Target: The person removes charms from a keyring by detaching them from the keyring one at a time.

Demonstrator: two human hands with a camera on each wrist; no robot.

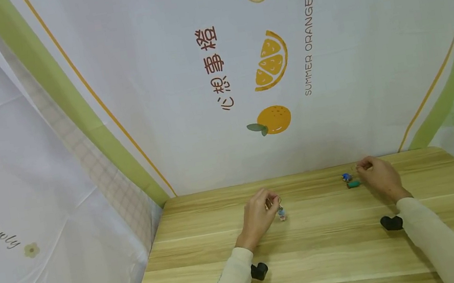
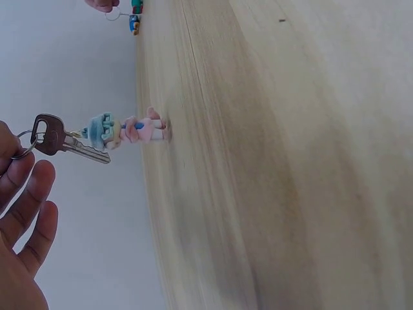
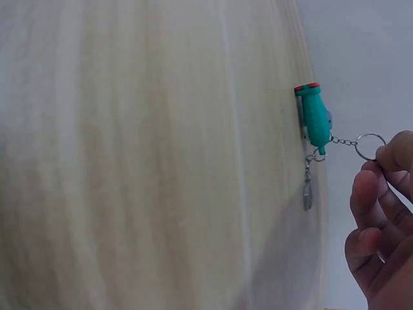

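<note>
Near the middle of the table, my left hand (image 1: 259,218) pinches a metal split ring (image 2: 26,145). From it hang a dark-headed key (image 2: 55,135) and a small figurine charm (image 2: 132,129) in pale blue and pink. The figurine's feet are at or just above the tabletop; I cannot tell which. Farther right, toward the back edge, my right hand (image 1: 379,176) pinches another ring (image 3: 370,146) with a short chain. Beside it lie a green charm with a red end (image 3: 315,119) and a blue charm (image 1: 346,177). Which charm the held chain joins is unclear.
The wood-grain table (image 1: 316,256) ends at a white cloth backdrop (image 1: 179,119) printed with oranges. Another cloth (image 1: 38,191) hangs at the left. Black wrist devices (image 1: 391,223) sit at both sleeves. A short second chain with a metal piece (image 3: 308,196) lies by the green charm.
</note>
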